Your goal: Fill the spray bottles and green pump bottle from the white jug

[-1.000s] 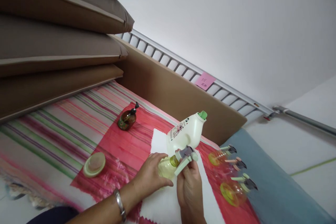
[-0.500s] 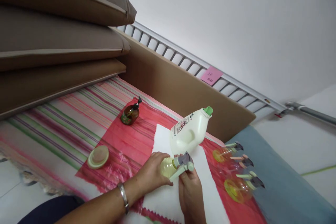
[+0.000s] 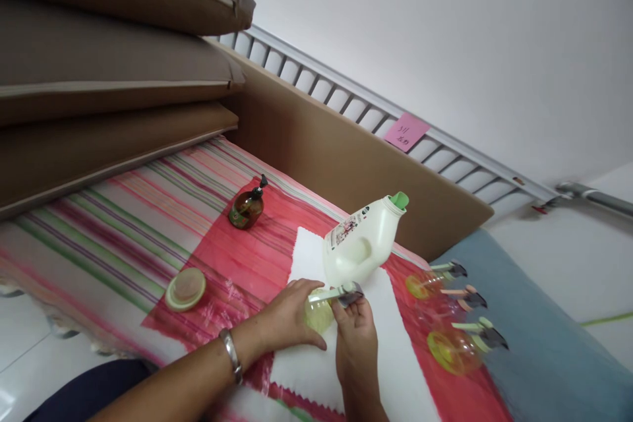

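My left hand (image 3: 285,318) is wrapped round the clear yellowish body of a small spray bottle (image 3: 319,316). With closed fingers, my right hand (image 3: 357,336) grips the bottle's neck and grey spray head, whose pale green trigger lies along the upper side. The bottle is held tilted above a white cloth (image 3: 311,369). Just beyond it stands a large white jug (image 3: 363,241) with a green spout and a printed label. On the right, several similar spray bottles (image 3: 455,351) with yellow bases stand on a red sheet (image 3: 222,257).
A brown pump bottle (image 3: 246,210) and a round pale green lid or dish (image 3: 185,290) sit left on the striped cloth (image 3: 113,224). Stacked cushions (image 3: 113,46) fill the upper left. A brown board (image 3: 316,138) stands before a radiator bearing a pink note (image 3: 406,132).
The spray head has turned in my right hand, so its trigger now lies on the upper side instead of the lower. My left hand keeps its hold on the bottle body.
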Demonstrator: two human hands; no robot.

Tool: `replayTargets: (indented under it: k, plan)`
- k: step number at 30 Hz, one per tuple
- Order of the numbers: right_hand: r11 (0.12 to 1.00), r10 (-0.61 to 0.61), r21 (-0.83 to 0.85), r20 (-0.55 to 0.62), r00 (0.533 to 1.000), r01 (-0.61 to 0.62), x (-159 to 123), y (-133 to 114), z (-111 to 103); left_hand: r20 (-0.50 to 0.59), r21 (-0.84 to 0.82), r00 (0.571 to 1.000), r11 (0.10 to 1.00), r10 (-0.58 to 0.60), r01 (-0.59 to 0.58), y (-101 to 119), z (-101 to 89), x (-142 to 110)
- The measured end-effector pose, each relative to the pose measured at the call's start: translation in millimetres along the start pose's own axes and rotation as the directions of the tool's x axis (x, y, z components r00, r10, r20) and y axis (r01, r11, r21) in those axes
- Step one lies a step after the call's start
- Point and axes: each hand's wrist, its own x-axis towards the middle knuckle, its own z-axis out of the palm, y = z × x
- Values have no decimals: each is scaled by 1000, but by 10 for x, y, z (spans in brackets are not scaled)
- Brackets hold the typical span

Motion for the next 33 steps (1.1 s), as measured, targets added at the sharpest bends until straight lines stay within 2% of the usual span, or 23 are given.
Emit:
replayTargets:
  k: [4, 11, 17, 21, 24, 27, 30, 33]
  plan:
    - [1000, -17, 7, 3, 1000, 17, -9, 12, 18, -36, -76, 999, 997, 1, -4, 111, -34, 8]
    - [997, -69, -17, -5, 998, 69, -57, 3, 86, -141, -113, 989, 992, 47, -63, 83, 102, -9]
    - [996, -90, -29, -46, 995, 89, -52, 40, 96, -136, -73, 989, 995, 58, -68, 45, 134, -52]
    - [996, -41, -76, -20, 999, 40, -78, -79, 0, -149, -99, 985, 990, 82, -98, -1, 139, -35]
    - [987, -109, -123, -28, 994, 104, -67, -243, -143, -149, -116, 982, 984, 114, -132, -8, 135, -19]
    - [947, -159, -263, 105, 982, 182, -2, -415, -255, -135, -116, 981, 982, 136, -152, 7, 132, -16]
    - [869, -111, -441, 268, 957, 224, 74, -563, -254, -135, -100, 982, 984, 131, -145, 13, 140, -26]
    - [795, -106, -550, 292, 950, 258, 112, -685, -159, -123, -81, 984, 987, 126, -136, 14, 149, -47]
